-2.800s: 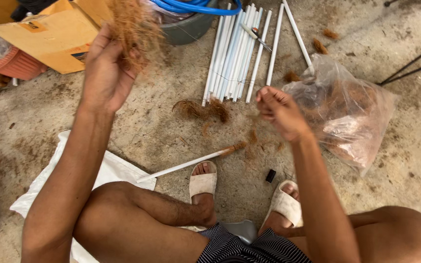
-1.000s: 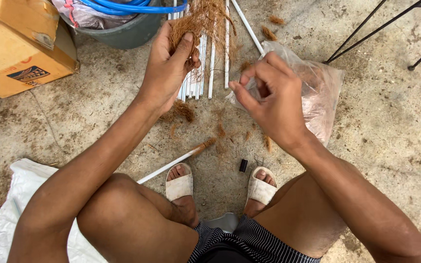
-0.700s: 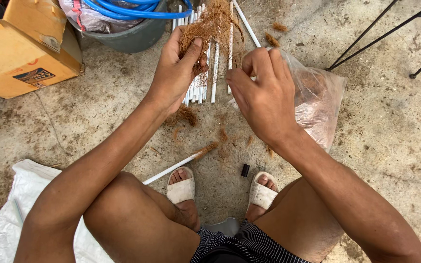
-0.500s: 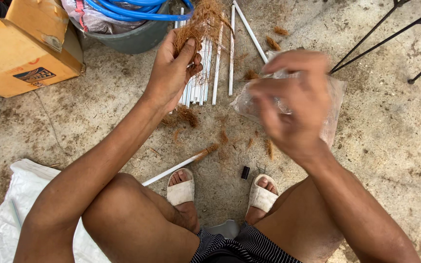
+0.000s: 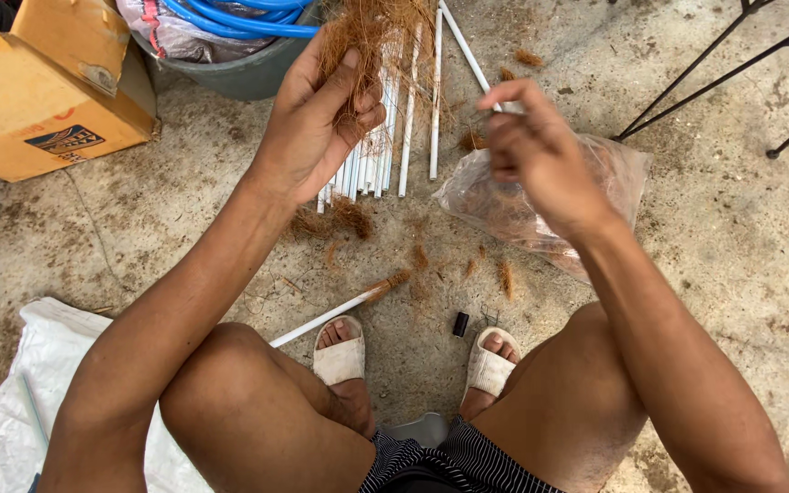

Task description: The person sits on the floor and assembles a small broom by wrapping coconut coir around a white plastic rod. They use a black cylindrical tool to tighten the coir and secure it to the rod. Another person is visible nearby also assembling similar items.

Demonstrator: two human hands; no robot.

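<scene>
Where hands work: stained concrete floor [image 5: 732, 228] | fibre scraps [image 5: 340, 217] | outdoors

The left hand [image 5: 317, 128] sits raised over the near ends of the row of tubes [image 5: 385, 137] lying on the floor [image 5: 732, 237], with a clump of fibre [image 5: 372, 36] in its grip. The right hand [image 5: 541, 155] is above the plastic bag [image 5: 513, 205], right of the tubes. A tub [image 5: 239, 73] stands behind the left hand, a cardboard box [image 5: 38, 100] to its left. 1 single tube [image 5: 331, 315] lies before the left foot; a sack [image 5: 11, 429] lies under the left leg
</scene>
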